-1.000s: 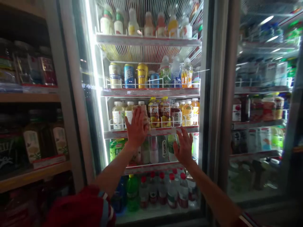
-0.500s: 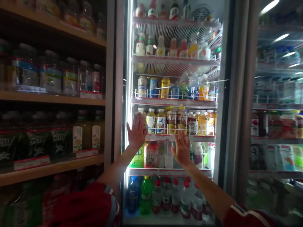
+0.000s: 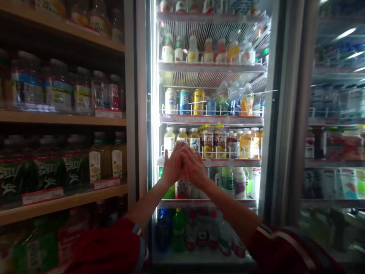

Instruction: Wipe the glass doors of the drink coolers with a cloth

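Both my hands are raised in front of a lit drinks fridge. My left hand (image 3: 172, 165) and my right hand (image 3: 195, 167) meet side by side, fingers stretched out flat, nothing in them. They lie at the height of the third shelf rail (image 3: 228, 162), seemingly against the glass door (image 3: 268, 114). Behind them stand bottles of juice and tea (image 3: 216, 140). Red sleeves cover both upper arms.
The fridge shelves hold cans (image 3: 185, 102), small bottles at the top and water bottles (image 3: 199, 232) at the bottom. A second glass door (image 3: 333, 125) stands to the right. Wooden shelves (image 3: 62, 118) with jars and dark bottles fill the left.
My right hand slid left until it met my left hand; the two were apart before. The view has shifted right across the fridge over the last second.
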Demonstrator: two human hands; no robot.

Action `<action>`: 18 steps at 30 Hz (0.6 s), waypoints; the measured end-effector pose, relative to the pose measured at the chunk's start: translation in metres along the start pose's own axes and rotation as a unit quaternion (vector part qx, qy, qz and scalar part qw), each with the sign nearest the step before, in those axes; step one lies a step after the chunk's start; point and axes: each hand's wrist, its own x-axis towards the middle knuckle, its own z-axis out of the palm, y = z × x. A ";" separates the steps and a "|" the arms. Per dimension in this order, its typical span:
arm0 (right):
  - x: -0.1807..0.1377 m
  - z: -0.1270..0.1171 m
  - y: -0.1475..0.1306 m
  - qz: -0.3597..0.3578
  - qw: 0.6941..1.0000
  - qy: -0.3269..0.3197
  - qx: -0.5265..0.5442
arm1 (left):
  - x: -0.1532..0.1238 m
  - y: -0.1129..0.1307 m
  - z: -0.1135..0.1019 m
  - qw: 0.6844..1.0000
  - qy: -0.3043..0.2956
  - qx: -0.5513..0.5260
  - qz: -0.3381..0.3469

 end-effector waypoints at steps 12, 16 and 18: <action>0.015 0.005 0.022 -0.006 0.995 -0.014 -0.094 | -0.042 -0.028 -0.018 0.997 -0.054 0.025 -0.050; 0.000 -0.017 0.064 0.141 0.980 0.064 -0.128 | -0.040 -0.023 -0.015 0.996 -0.067 0.031 -0.055; -0.009 -0.022 0.074 0.141 0.978 0.073 -0.132 | -0.039 -0.019 -0.011 0.994 -0.066 0.031 -0.078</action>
